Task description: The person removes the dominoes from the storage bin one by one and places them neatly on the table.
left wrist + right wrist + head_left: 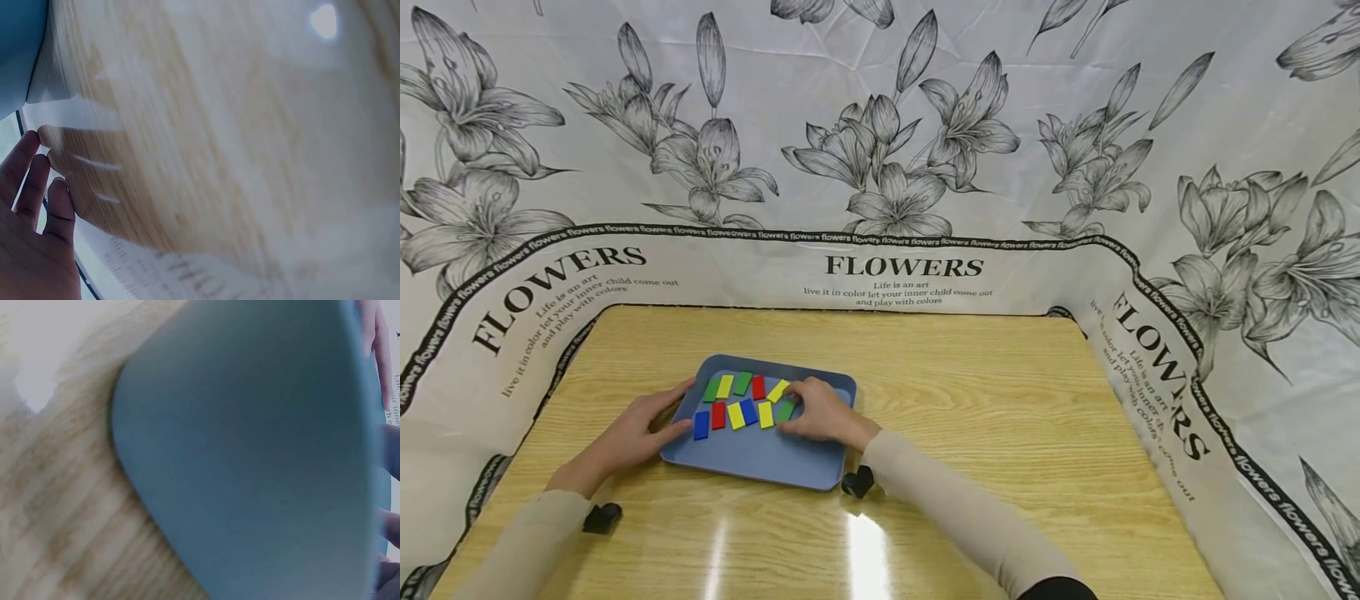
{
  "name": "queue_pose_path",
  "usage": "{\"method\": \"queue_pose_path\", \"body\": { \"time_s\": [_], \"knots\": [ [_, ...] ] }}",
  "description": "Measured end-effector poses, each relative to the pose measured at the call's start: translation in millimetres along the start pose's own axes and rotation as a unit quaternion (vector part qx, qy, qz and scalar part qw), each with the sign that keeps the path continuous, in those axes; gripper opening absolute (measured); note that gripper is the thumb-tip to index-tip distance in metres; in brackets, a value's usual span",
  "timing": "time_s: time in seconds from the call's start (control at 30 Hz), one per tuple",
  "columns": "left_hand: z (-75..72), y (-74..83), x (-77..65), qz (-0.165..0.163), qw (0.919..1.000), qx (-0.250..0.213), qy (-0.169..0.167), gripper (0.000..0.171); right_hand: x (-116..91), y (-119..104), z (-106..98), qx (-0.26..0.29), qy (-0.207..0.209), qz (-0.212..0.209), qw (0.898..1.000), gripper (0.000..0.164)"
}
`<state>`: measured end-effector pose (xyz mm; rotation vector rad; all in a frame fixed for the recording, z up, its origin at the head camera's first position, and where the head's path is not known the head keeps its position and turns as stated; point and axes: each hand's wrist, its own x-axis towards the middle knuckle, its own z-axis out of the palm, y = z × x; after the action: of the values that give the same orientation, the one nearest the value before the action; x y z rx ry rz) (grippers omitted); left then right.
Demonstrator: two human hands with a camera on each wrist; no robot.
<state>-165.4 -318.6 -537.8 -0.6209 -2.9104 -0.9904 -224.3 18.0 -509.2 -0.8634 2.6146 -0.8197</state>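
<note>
Blue and low, the tray (752,467) is touched at its left edge by the left hand (636,429), fingers loose, with two rows of blocks (748,412) laid inside, where it can't be told if a green block (786,411) is pinched by the bent fingers of the right hand (822,412).

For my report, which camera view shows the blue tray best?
The head view, showing nearly the whole blue tray and its blocks. Left wrist shows only a part; right wrist, mainly its outer wall.
</note>
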Motion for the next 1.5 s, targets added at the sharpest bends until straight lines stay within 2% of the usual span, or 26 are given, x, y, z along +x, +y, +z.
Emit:
{"method": "queue_pose_path", "body": {
  "time_s": [0.13,0.33,0.5,0.87,1.27,1.5],
  "knots": [
    [-0.4,0.8,0.8,0.003,1.0,0.0,0.0,0.072,3,-1,-2,0.006,-0.006,0.008,1.0,0.057],
    [0.5,0.0,1.0,0.007,1.0,0.006,0.003,0.072,5,-3,-5,0.046,-0.006,0.026,0.999,0.055],
    [0.6,0.2,0.0,0.005,1.0,0.004,0.002,0.072,6,-3,-3,0.048,-0.004,0.04,0.998,0.053],
    [-0.5,2.6,-0.2,0.005,1.0,0.006,0.002,0.072,6,-1,1,0.045,-0.01,0.036,0.998,0.053],
    [0.1,0.3,-1.4,-0.005,1.0,0.006,-0.001,0.073,17,-1,3,0.017,-0.035,-0.007,0.999,0.053],
    [2.1,-3.1,-0.9,0.002,0.9999,0.012,0.005,0.073,22,3,1,0.018,-0.049,0.005,0.999,0.05]
  ]
}}
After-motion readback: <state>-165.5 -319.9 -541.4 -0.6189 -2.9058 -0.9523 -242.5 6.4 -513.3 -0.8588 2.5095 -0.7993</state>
